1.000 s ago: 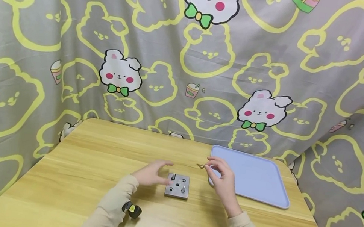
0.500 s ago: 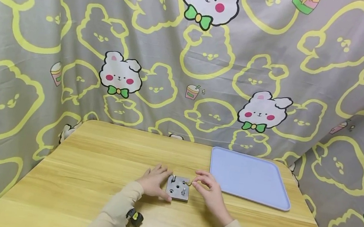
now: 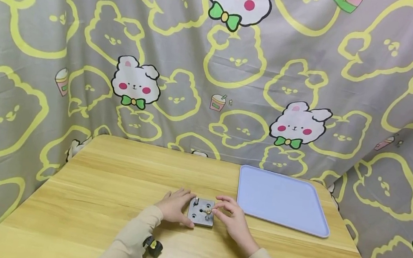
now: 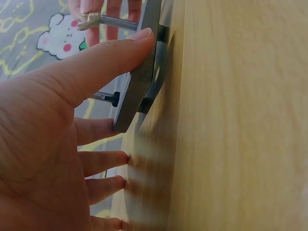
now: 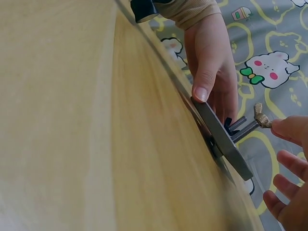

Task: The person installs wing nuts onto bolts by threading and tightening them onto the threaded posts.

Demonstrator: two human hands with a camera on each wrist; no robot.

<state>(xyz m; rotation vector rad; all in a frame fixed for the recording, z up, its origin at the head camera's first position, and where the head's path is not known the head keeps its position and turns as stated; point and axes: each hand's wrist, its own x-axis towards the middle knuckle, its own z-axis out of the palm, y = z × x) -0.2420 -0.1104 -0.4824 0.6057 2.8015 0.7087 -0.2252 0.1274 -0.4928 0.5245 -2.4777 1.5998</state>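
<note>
A grey metal plate [image 3: 198, 219] with holes and two upright bolts lies on the table. My left hand [image 3: 174, 207] holds its left side, the thumb at the near corner and a finger at the far one; the left wrist view shows the thumb on the plate's edge [image 4: 138, 79]. A brass wing nut [image 3: 207, 210] sits at the top of the right-hand bolt, seen also in the right wrist view as the nut [image 5: 261, 116] on the threaded end. My right hand [image 3: 234, 223] has its thumb and index fingertips at the nut, other fingers spread.
A light blue tray [image 3: 284, 201] lies at the back right of the wooden table [image 3: 107, 177], right of the plate and beyond my right hand. A patterned grey curtain [image 3: 184, 57] hangs behind the table and at both sides.
My right hand has brought the wing nut leftward and down from beside the tray to the bolt top. My left hand has come onto the plate's left side and stayed there.
</note>
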